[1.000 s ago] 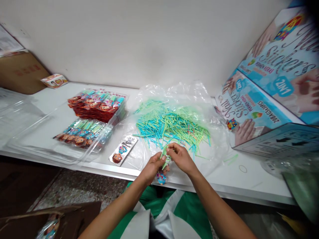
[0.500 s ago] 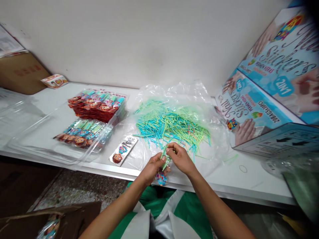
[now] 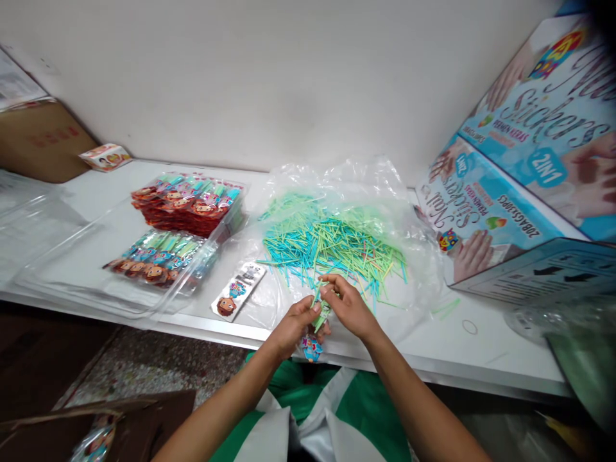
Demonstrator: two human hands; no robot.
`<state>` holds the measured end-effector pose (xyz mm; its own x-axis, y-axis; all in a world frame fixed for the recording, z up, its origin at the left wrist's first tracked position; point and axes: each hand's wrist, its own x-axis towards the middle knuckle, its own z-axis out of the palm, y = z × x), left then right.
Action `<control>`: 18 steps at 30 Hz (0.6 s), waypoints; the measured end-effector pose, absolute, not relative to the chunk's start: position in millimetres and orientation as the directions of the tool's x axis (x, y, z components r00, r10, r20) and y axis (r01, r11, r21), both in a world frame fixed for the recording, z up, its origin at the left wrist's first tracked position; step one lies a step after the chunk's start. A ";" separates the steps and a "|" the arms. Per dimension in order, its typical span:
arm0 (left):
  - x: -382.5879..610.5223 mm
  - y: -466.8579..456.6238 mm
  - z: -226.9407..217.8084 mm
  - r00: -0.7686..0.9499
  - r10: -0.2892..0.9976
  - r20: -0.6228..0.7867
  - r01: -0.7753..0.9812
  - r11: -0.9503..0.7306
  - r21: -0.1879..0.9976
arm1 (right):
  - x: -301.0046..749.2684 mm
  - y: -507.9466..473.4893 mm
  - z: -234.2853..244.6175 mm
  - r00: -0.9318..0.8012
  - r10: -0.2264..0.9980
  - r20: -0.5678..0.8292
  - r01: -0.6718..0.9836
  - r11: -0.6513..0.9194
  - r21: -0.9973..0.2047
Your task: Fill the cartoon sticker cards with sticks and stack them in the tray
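My left hand (image 3: 294, 326) is closed round a small printed packet (image 3: 312, 346) with a cartoon figure, held at the front edge of the white table (image 3: 481, 359). My right hand (image 3: 347, 307) pinches thin green sticks (image 3: 319, 300) at the packet's top. Just behind both hands lies a heap of green and blue sticks (image 3: 332, 240) on a clear plastic sheet (image 3: 337, 179). One flat printed packet (image 3: 238, 290) lies on the table to the left of my hands.
Clear trays hold stacks of filled packets: a red stack (image 3: 187, 202) and a blue-green one (image 3: 161, 255). Large "Nail Stickers" cartons (image 3: 524, 160) stand at the right. A brown carton (image 3: 38, 138) sits at the far left, and a rubber band (image 3: 469, 326) lies on the table.
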<state>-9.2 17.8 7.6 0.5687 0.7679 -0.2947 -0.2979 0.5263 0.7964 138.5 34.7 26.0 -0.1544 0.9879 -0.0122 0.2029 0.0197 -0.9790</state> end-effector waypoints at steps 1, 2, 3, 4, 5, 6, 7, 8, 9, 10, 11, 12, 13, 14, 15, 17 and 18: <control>-9.3 17.7 7.6 0.571 0.766 -0.294 -0.291 0.524 0.801 | 138.9 35.1 26.5 -0.162 0.987 0.000 0.216 0.036 -0.976; -9.5 17.5 7.5 0.573 0.765 -0.294 -0.284 0.522 0.804 | 139.3 35.4 27.2 -0.164 0.986 0.017 0.232 0.055 -0.971; -9.6 17.4 7.4 0.573 0.765 -0.294 -0.278 0.519 0.808 | 139.8 35.6 28.0 -0.163 0.986 0.032 0.252 0.073 -0.965; -9.9 17.4 7.4 0.572 0.766 -0.293 -0.274 0.515 0.812 | 140.3 35.5 28.9 -0.159 0.986 0.043 0.278 0.087 -0.957; -10.4 17.6 7.3 0.569 0.770 -0.290 -0.270 0.508 0.818 | 140.7 35.0 29.7 -0.155 0.987 0.047 0.310 0.094 -0.946; -10.9 18.1 7.4 0.562 0.777 -0.285 -0.268 0.496 0.826 | 140.9 34.0 30.4 -0.152 0.987 0.044 0.347 0.095 -0.933; -11.7 18.8 7.5 0.552 0.787 -0.276 -0.265 0.479 0.836 | 141.0 32.7 31.1 -0.145 0.989 0.036 0.376 0.089 -0.922; -12.5 19.8 7.7 0.537 0.801 -0.265 -0.263 0.458 0.849 | 140.9 31.0 31.6 -0.140 0.990 0.027 0.391 0.080 -0.917; -13.4 21.0 8.0 0.517 0.818 -0.252 -0.264 0.432 0.863 | 140.6 29.2 31.9 -0.137 0.990 0.017 0.386 0.069 -0.920; -14.3 22.4 8.5 0.493 0.838 -0.234 -0.266 0.402 0.876 | 140.1 27.2 32.2 -0.139 0.990 0.009 0.363 0.060 -0.930; -15.3 23.7 9.1 0.470 0.856 -0.214 -0.270 0.371 0.889 | 139.6 25.3 32.4 -0.144 0.990 0.005 0.329 0.053 -0.943; -16.3 25.0 9.8 0.449 0.873 -0.192 -0.276 0.340 0.899 | 139.0 23.4 32.6 -0.148 0.989 0.007 0.294 0.050 -0.954; -17.3 26.0 10.8 0.433 0.886 -0.169 -0.282 0.311 0.908 | 138.4 21.6 32.9 -0.149 0.989 0.014 0.263 0.053 -0.963; -18.5 26.7 12.0 0.420 0.896 -0.147 -0.286 0.284 0.915 | 137.9 19.9 33.4 -0.148 0.989 0.029 0.241 0.064 -0.968; -19.8 27.1 13.6 0.406 0.905 -0.127 -0.283 0.256 0.924 | 137.5 18.4 34.1 -0.139 0.989 0.053 0.228 0.084 -0.970; -23.3 27.2 17.8 0.376 0.922 -0.093 -0.258 0.200 0.945 | 136.8 16.0 36.5 -0.121 0.985 0.125 0.228 0.150 -0.962; -25.4 27.1 20.4 0.367 0.927 -0.076 -0.238 0.173 0.956 | 136.6 15.0 37.9 -0.121 0.978 0.168 0.240 0.193 -0.952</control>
